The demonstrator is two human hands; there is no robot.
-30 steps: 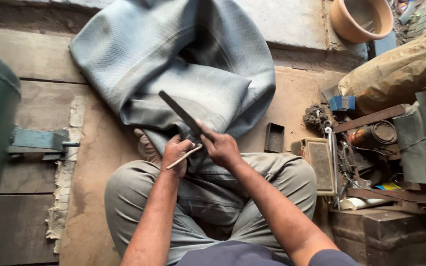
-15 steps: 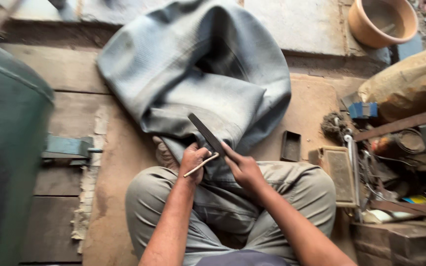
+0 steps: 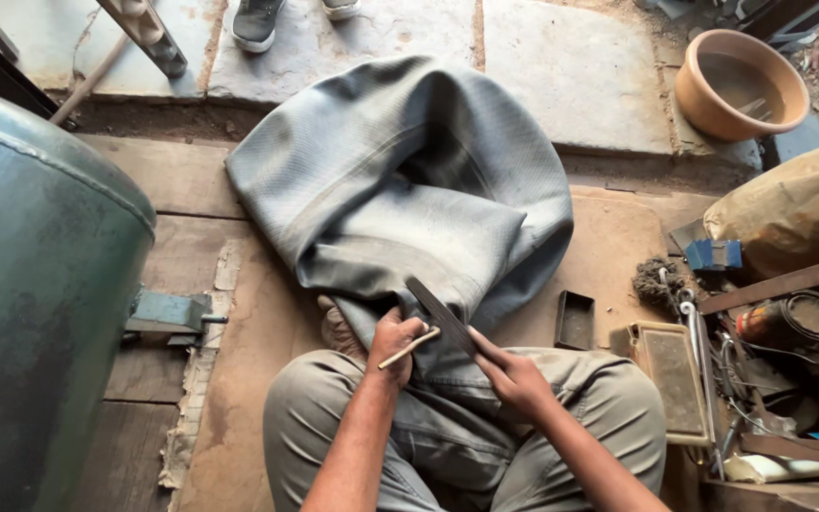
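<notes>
A big grey rubber inner tube [image 3: 400, 190] lies folded on the floor, its near end draped over my lap. My right hand [image 3: 514, 379] grips a flat dark file [image 3: 440, 313] that slants up and left across the rubber. My left hand [image 3: 392, 343] presses on the tube beside the file and holds a thin pale stick [image 3: 409, 347] between its fingers. I sit cross-legged in grey trousers [image 3: 466, 446].
A large green metal tank [image 3: 40, 313] stands at the left. A clay bowl [image 3: 741, 85] sits at the back right. Tools, a small dark tray [image 3: 575, 320] and clutter [image 3: 770, 360] fill the right side. Another person's shoes [image 3: 258, 24] stand at the top.
The view has shifted so the tube and hands sit further right and lower, and the tank fills more of the left. The file stays slanted on the rubber in my right hand.
</notes>
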